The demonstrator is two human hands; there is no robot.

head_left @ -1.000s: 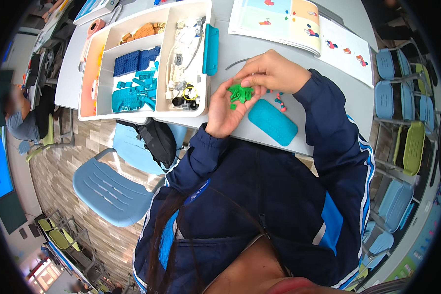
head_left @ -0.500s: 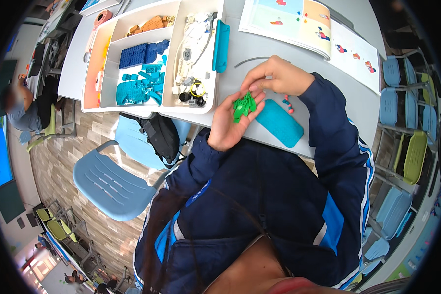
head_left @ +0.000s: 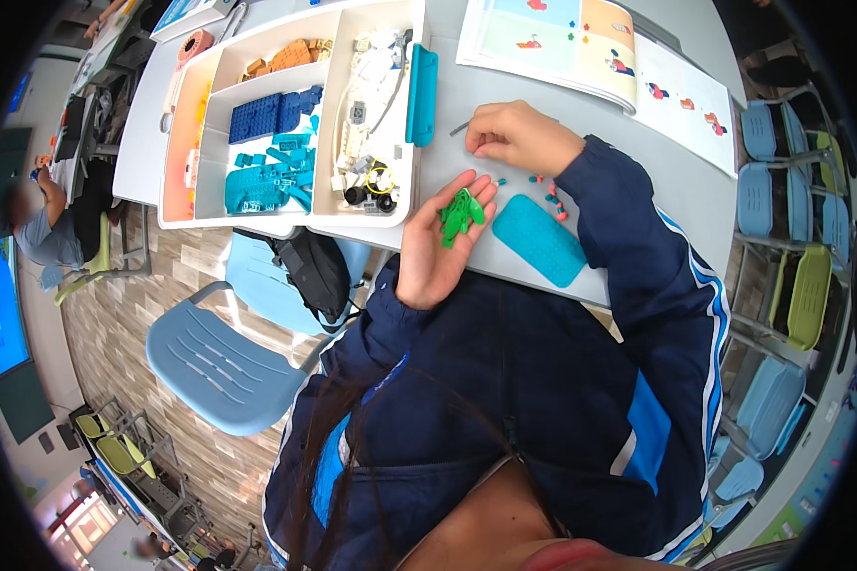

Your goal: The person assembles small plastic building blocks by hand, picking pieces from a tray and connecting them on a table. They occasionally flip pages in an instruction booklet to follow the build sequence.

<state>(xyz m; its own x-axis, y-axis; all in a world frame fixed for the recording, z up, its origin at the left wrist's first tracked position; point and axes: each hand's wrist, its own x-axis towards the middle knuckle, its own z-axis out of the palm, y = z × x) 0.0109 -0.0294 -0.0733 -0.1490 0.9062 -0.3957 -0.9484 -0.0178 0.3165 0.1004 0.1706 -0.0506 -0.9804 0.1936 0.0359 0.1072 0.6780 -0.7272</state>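
Note:
My left hand (head_left: 430, 249) lies palm up near the table edge, with a small heap of green leaf-shaped plastic pieces (head_left: 461, 215) on its palm and fingers. Just beyond it, my right hand (head_left: 519, 138) hovers low over the table with its fingers curled together. Whatever it may pinch is hidden. Below its fingertips is a tiny teal piece (head_left: 502, 181). Several small coral and teal pieces (head_left: 555, 202) sit by my right sleeve. A teal rounded baseplate (head_left: 540, 240) rests at the front edge. A thin grey rod (head_left: 459, 127) pokes out beside my right fingers.
To the left stands a white sorting tray (head_left: 316, 143) with blue, teal, tan, white and black bricks. A teal handle (head_left: 422, 95) projects from its side. An open picture booklet (head_left: 681, 114) lies at the far right. A black bag (head_left: 312, 276) rests on a blue chair (head_left: 224, 366).
My right hand has drawn away from the green pieces, moving up and slightly left over the table. My left hand has shifted slightly left and down, its palm more open to view.

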